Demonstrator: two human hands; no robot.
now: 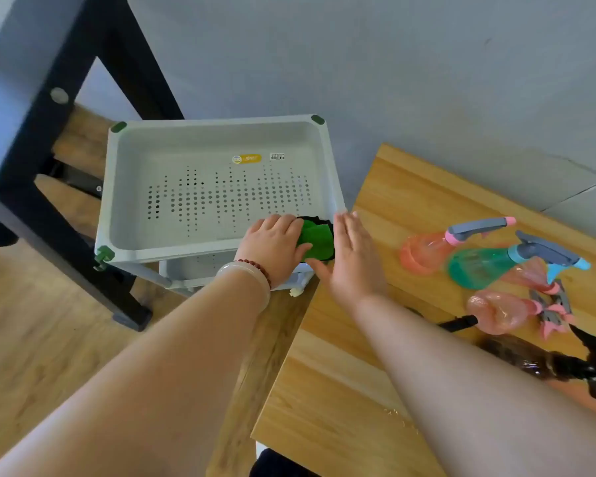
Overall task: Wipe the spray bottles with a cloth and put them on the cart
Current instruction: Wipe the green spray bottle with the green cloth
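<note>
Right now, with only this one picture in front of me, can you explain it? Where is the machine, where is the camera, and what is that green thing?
There is no machine here: a person works with two bare hands. The single picture comes from a camera worn on the head, looking forward and down, so both forearms reach in from below. The left hand holds a green cloth at the near corner of the pale cart. The right hand is open, fingers straight, just beside the cloth, holding nothing. On the wooden table to the right, a green spray bottle and a pink spray bottle lie on their sides among others.
</note>
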